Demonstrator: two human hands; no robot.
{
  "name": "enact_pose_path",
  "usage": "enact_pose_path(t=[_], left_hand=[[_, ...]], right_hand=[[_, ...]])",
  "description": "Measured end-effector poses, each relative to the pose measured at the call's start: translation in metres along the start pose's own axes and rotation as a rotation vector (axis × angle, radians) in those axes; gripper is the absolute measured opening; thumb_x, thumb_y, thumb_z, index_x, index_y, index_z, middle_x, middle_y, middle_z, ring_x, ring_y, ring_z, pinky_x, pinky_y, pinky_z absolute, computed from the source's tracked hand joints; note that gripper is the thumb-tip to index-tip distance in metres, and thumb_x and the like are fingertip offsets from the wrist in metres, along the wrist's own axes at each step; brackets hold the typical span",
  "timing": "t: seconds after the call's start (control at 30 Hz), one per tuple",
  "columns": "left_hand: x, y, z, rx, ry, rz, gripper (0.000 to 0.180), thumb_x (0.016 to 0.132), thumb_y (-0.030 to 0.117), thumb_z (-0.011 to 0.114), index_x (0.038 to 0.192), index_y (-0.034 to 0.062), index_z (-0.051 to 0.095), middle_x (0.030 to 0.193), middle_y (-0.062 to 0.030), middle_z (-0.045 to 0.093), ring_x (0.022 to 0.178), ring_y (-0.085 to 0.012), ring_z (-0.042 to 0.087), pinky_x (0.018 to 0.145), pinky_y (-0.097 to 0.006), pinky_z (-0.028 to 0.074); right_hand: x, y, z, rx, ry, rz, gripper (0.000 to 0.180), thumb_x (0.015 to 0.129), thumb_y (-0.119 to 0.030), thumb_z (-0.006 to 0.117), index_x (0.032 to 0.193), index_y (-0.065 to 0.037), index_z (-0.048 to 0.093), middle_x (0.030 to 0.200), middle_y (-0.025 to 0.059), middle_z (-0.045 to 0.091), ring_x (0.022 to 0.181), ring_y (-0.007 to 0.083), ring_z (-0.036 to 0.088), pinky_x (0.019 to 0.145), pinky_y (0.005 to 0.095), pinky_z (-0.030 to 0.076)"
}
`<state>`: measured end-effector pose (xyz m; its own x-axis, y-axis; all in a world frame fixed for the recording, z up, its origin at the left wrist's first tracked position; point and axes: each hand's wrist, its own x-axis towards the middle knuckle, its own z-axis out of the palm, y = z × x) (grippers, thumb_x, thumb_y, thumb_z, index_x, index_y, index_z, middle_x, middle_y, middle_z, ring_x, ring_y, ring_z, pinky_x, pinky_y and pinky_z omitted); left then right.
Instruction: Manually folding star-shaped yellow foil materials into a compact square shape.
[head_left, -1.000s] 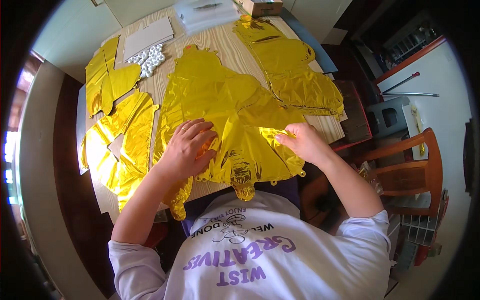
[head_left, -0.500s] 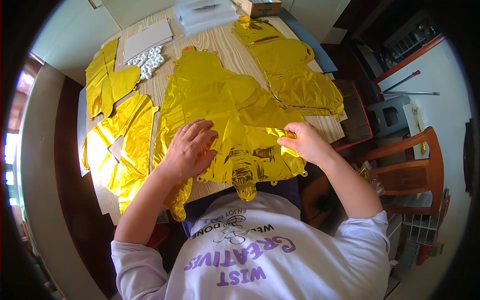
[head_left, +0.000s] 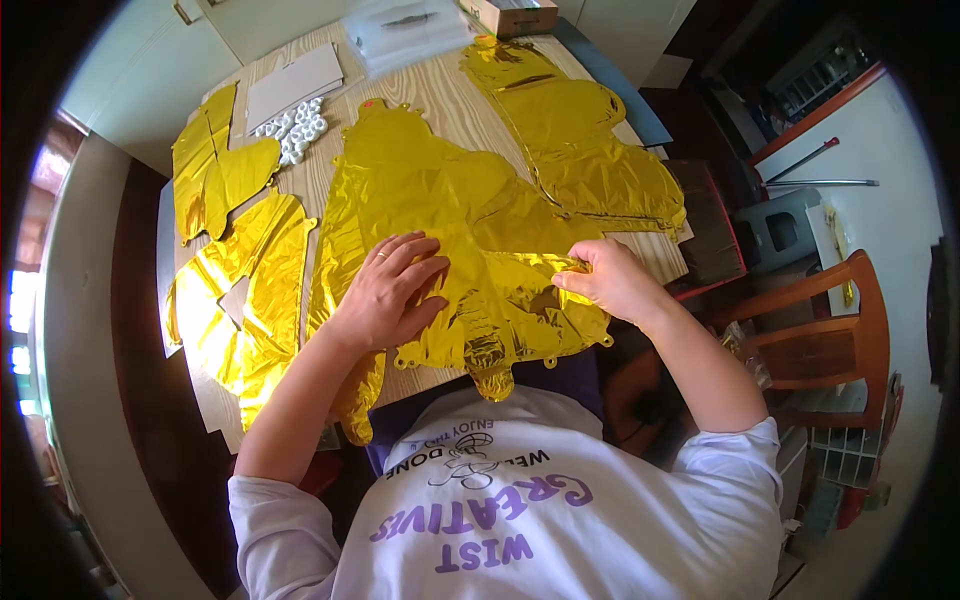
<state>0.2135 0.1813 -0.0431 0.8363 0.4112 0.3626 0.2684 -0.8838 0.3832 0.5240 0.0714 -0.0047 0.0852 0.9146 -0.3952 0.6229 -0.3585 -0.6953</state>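
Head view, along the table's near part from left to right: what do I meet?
Folded gold foil pieces → left hand flat on the big gold foil balloon → right hand pinching that balloon's edge → wooden chair.

Wooden chair, grey stool, cardboard box, white foam piece on wooden table.

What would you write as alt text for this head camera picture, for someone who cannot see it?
Seen from above, a person presses the left hand flat on a flat gold foil balloon spread over a wooden table, while the right hand pinches a fold at its edge. More gold foil balloons lie around, and a wooden chair stands to the right.
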Motion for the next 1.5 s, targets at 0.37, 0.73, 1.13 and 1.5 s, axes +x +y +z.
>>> enact_pose_path(t=[0.37, 0.73, 1.13, 1.5], left_hand=[[0.003, 0.001, 0.001, 0.014, 0.008, 0.021, 0.048, 0.081, 0.021, 0.075, 0.125, 0.0053, 0.063, 0.132, -0.0171, 0.059, 0.128, -0.0403, 0.054, 0.109, -0.051, 0.042], [0.014, 0.006, 0.000, -0.012, 0.049, 0.070, 0.042, 0.080, 0.019, 0.075, 0.119, 0.0063, 0.065, 0.126, -0.0154, 0.060, 0.123, -0.0384, 0.056, 0.105, -0.049, 0.045], [0.013, 0.005, 0.009, -0.086, 0.020, 0.103, 0.039, 0.080, 0.016, 0.076, 0.117, 0.0061, 0.066, 0.122, -0.0170, 0.061, 0.119, -0.0397, 0.058, 0.102, -0.049, 0.046], [0.008, -0.003, 0.015, -0.086, 0.037, 0.099, 0.041, 0.076, 0.018, 0.076, 0.114, 0.0032, 0.068, 0.126, -0.0160, 0.063, 0.124, -0.0375, 0.057, 0.108, -0.048, 0.044]], right_hand=[[-0.002, 0.005, 0.002, -0.042, 0.013, -0.029, 0.022, 0.092, -0.015, 0.070, 0.101, 0.005, 0.070, 0.079, 0.0043, 0.068, 0.070, 0.0087, 0.058, 0.065, 0.0296, 0.048], [0.000, 0.012, 0.004, -0.017, 0.035, -0.049, 0.020, 0.091, -0.013, 0.070, 0.100, 0.005, 0.070, 0.076, 0.0036, 0.067, 0.068, 0.0077, 0.057, 0.062, 0.0287, 0.048], [-0.004, -0.003, -0.003, 0.445, -0.078, -0.023, 0.023, 0.093, -0.011, 0.069, 0.108, 0.006, 0.070, 0.094, 0.0057, 0.073, 0.081, 0.0084, 0.067, 0.073, 0.0252, 0.053], [-0.003, -0.071, 0.073, -0.092, -0.009, -0.613, 0.029, 0.087, -0.026, 0.076, 0.095, 0.001, 0.069, 0.087, 0.0177, 0.070, 0.082, 0.0278, 0.069, 0.077, 0.0399, 0.053]])
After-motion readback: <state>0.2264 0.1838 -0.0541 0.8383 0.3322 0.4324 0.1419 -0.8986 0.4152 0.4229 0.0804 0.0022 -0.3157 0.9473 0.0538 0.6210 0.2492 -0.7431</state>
